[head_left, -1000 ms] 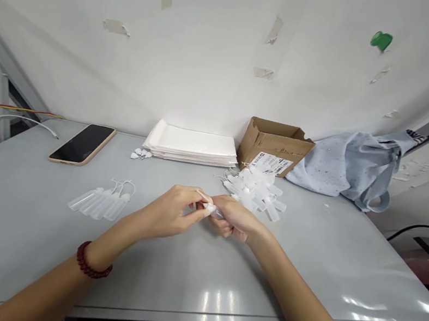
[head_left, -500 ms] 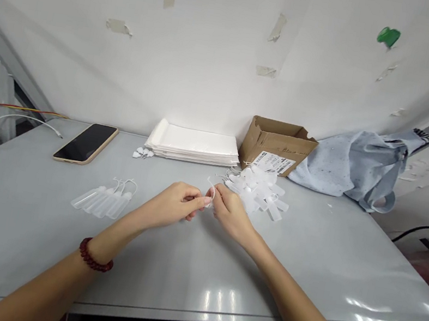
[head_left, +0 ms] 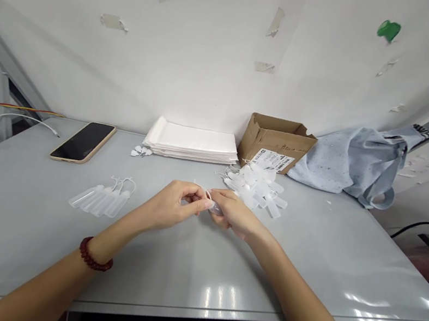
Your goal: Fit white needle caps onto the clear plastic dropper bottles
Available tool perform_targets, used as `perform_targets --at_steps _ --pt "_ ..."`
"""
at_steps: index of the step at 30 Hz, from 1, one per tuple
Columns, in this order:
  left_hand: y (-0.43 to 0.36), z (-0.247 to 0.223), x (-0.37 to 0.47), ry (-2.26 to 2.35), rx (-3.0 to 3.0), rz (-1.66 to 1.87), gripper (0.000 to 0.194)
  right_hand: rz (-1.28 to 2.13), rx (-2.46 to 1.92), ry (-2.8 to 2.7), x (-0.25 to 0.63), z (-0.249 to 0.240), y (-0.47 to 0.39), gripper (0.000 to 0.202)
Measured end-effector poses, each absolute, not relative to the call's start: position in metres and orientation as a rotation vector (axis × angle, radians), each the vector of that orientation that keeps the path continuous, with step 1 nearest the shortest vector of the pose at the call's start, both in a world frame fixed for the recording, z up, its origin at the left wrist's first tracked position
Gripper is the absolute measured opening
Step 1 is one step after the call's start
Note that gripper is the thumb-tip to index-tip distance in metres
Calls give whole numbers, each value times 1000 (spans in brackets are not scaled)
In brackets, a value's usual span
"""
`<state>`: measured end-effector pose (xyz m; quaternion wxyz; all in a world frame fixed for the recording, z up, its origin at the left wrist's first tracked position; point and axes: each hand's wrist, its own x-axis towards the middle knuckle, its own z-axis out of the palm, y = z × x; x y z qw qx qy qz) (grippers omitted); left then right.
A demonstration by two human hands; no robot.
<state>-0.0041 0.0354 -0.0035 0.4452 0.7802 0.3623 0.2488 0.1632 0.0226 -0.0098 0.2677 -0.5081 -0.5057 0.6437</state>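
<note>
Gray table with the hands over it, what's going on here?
A person's left hand and right hand together hold a small translucent piece over the gray table. A row of similar pieces lies to the left; beyond the right hand, a heap of pieces lies before a cardboard box.

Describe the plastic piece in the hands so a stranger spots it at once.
Over the grey table, find the left hand and right hand close together. They hold a small, translucent plastic piece with a white cord. Only it is held; its lookalikes lie in a row and a pile.
</note>
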Motion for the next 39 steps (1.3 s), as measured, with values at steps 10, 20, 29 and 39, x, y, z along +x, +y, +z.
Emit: perform_targets --at_steps 10,20,29,39 --pt "86 -8 -54 1800 2383 496 33 49 -1798 -1713 176 -23 32 20" --pt "128 -16 -128 1948 2344 123 41 -475 -1999 -1796 190 -37 44 10" --pt "125 -24 -121 1849 2367 151 39 -492 -1847 -1844 179 -43 38 12" --pt "131 -33 -120 1848 2371 254 40 -147 -1249 -2356 119 -65 6 16"
